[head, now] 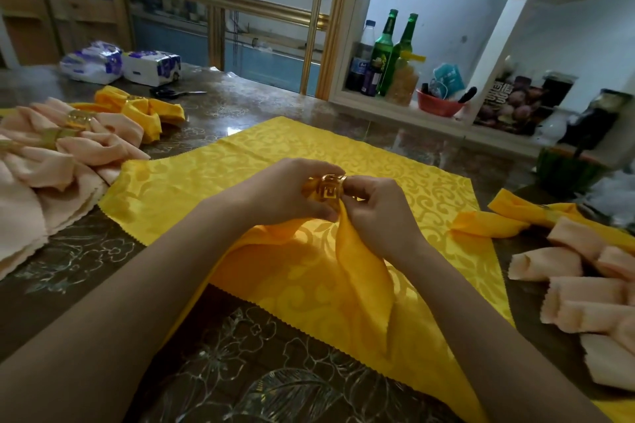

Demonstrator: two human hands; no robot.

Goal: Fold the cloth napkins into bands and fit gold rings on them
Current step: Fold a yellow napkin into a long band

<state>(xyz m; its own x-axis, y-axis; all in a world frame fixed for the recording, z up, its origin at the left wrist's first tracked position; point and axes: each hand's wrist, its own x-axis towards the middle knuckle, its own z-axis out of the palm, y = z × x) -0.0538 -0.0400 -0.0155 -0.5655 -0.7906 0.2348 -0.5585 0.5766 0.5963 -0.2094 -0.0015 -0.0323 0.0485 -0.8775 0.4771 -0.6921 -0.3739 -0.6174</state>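
Fingers (321,167) of left hand (285,194) and right hand (378,213) pinch fretted gold ring (324,191) (shiny) round bunched damask napkin (347,271).

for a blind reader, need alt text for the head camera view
A left hand grips a gold ring while the right hand pinches a yellow napkin at it, above a flat yellow cloth on a dark table. Ringed peach napkins lie at the left, folded peach napkins at the right.
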